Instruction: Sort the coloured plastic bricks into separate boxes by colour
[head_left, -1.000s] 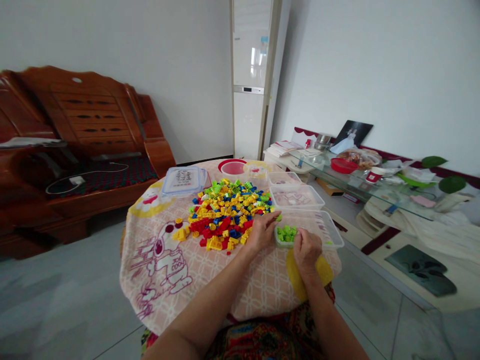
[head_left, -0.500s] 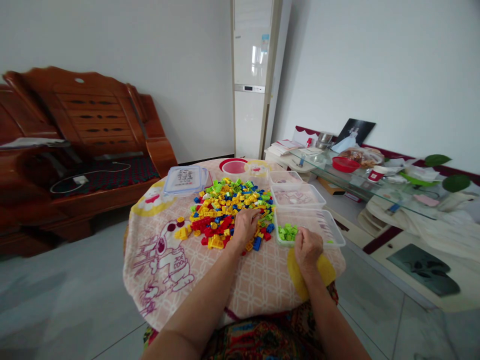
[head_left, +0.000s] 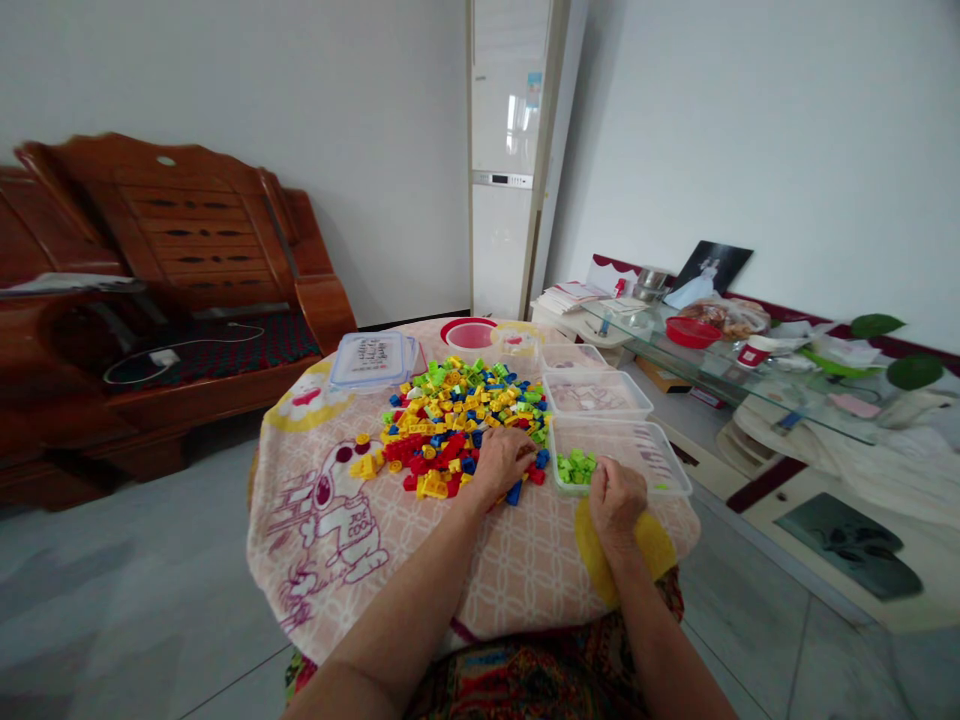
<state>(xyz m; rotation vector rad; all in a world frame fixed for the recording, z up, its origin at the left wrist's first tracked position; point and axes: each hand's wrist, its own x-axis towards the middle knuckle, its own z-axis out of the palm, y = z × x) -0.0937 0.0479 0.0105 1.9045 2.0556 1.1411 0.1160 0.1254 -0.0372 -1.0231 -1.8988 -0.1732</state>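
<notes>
A heap of small building bricks (head_left: 450, 420) in yellow, red, blue and green lies on the cloth-covered round table (head_left: 427, 540). My left hand (head_left: 504, 464) rests on the heap's near right side, fingers curled down among the bricks; whatever is under the fingertips is hidden. At the near edge of the nearest clear plastic box (head_left: 630, 440), my right hand (head_left: 618, 495) is closed, and what it may hold cannot be made out. Green bricks (head_left: 576, 466) are gathered in that box's left part, beside my right fingers.
Two more clear boxes (head_left: 596, 392) stand behind the nearest one. Stacked lids (head_left: 369, 360) lie at the back left, a red-rimmed round container (head_left: 469, 334) at the back. A cluttered glass-topped stand (head_left: 817, 405) is on the right, a wooden bench (head_left: 202, 250) on the left.
My left hand has moved slightly right and towards me over the heap, its fingers now lower on the near right side. My right hand has hardly moved.
</notes>
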